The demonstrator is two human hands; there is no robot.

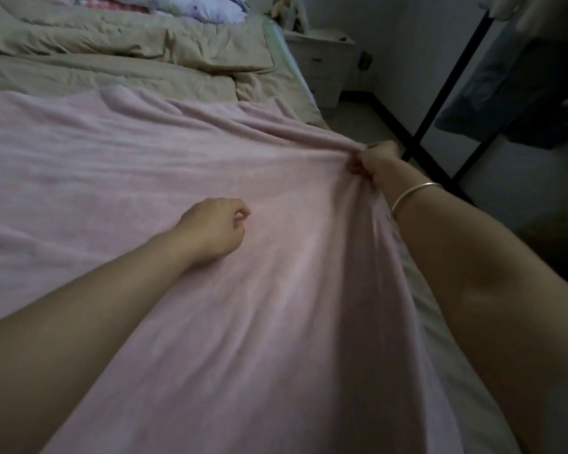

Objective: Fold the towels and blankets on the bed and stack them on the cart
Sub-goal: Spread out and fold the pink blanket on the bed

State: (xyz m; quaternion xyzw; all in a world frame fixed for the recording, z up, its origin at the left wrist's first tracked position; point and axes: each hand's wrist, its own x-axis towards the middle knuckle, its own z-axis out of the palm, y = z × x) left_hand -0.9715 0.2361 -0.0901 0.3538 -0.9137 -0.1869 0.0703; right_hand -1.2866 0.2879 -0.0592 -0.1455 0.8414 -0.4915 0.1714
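Bed (446, 339): pink blanket (177, 158) spread, right hand (374, 162) gripping its edge.

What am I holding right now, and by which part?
The right hand grips the pink blanket by its bunched right-side edge. The curled left hand holds nothing.

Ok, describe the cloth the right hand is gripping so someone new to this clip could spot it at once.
Start with the bed, which fills the left of the view. Its near part is covered by the pink blanket, spread wide, one edge bunched in the right hand. Unlike the beige quilt beyond it, it is pink and fuzzy.
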